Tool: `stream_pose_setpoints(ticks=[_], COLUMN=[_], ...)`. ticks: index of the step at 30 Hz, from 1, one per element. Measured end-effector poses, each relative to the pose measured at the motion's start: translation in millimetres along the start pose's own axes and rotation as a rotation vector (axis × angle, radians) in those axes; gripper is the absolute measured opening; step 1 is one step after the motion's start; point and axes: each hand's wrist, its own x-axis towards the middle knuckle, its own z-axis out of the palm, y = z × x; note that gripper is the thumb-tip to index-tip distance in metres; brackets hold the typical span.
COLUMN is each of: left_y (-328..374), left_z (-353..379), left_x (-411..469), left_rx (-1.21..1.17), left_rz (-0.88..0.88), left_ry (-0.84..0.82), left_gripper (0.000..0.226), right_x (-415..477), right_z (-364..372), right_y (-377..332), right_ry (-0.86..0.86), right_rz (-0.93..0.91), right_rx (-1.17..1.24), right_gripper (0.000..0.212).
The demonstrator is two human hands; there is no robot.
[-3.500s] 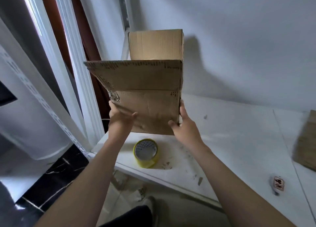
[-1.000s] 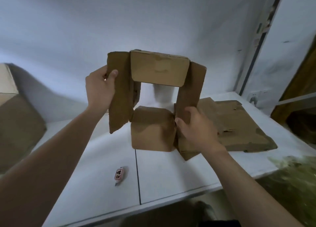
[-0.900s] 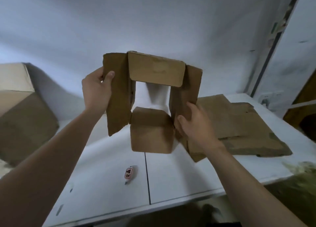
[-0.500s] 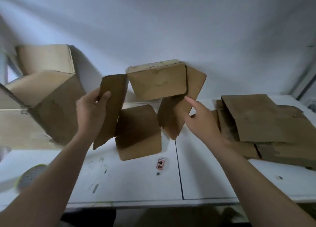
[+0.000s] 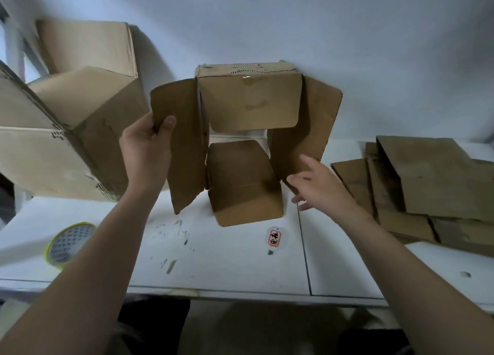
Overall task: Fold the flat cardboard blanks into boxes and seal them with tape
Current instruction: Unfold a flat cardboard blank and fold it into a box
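A brown cardboard box (image 5: 248, 106) hangs in the air above the white table (image 5: 227, 258), its open end facing me with all flaps spread. My left hand (image 5: 145, 154) grips the left flap, thumb on its front edge. Just below the right flap, my right hand (image 5: 318, 186) has its fingers stretched out and touches the flap's lower edge, holding nothing. A yellow roll of tape (image 5: 66, 241) lies at the table's front left. Flat cardboard blanks (image 5: 427, 183) are stacked on the right.
Folded boxes (image 5: 66, 119) are piled at the back left against the wall. A small pink-and-white cutter (image 5: 274, 237) lies on the table below the held box. The table's front edge runs across the lower part of the view.
The view swung left from the blank stack toward the table's middle. The box came along in my left hand. My right hand let go of the right flap and spread its fingers.
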Motion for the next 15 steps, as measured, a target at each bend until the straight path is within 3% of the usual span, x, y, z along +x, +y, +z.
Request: stream_pose_setpoints(ticks=[4,10,15], left_y=[1.3,7.5,8.6], left_z=[-3.6,-4.2,-1.6], left_x=[-1.4,-9.4,-11.9], left_rx=[-0.006,0.003,0.051], left_rz=[-0.011,-0.023,-0.001], left_ry=[-0.008,-0.045,-0.06], left_gripper=[0.028,0.018,0.023], right_x=[9.2,21.7,29.1], right_z=[14.1,21.1,20.3], right_y=[4.3,11.1,12.6], right_ry=[-0.106,-0.094,-0.098], right_rz=[0.129,0.287,0.37], right_rx=[0.145,0.334,0.546], right_gripper=[0.07,0.061,0.054])
